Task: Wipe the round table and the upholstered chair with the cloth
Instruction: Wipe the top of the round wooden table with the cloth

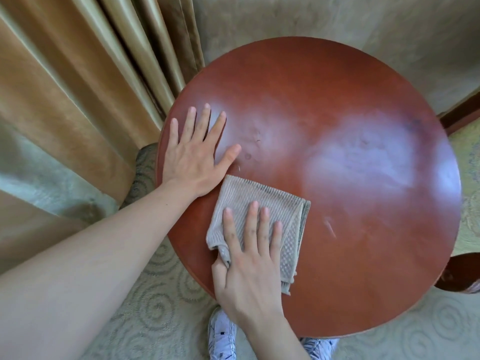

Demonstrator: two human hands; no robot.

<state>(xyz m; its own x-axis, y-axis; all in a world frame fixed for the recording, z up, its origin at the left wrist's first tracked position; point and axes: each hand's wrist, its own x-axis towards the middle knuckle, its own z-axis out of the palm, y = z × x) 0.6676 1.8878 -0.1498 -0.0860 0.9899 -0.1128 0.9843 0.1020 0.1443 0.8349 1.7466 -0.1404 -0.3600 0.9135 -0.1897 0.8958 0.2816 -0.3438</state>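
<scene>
The round table (337,105) has a glossy reddish-brown wooden top and fills the middle of the view. A folded beige ribbed cloth (262,198) lies on its near left part. My right hand (249,263) presses flat on the cloth, fingers spread over it and thumb tucked under its left edge. My left hand (197,149) rests flat on the tabletop just left of the cloth, fingers apart, holding nothing. The upholstered chair (470,193) shows only as a yellow-green patterned seat and dark wood frame at the right edge, partly behind the table.
Heavy gold curtains (78,87) hang at the left, close to the table's edge. Pale patterned carpet (155,307) covers the floor. My white shoes (222,333) stand right under the table's near rim. A beige wall (337,19) rises behind the table.
</scene>
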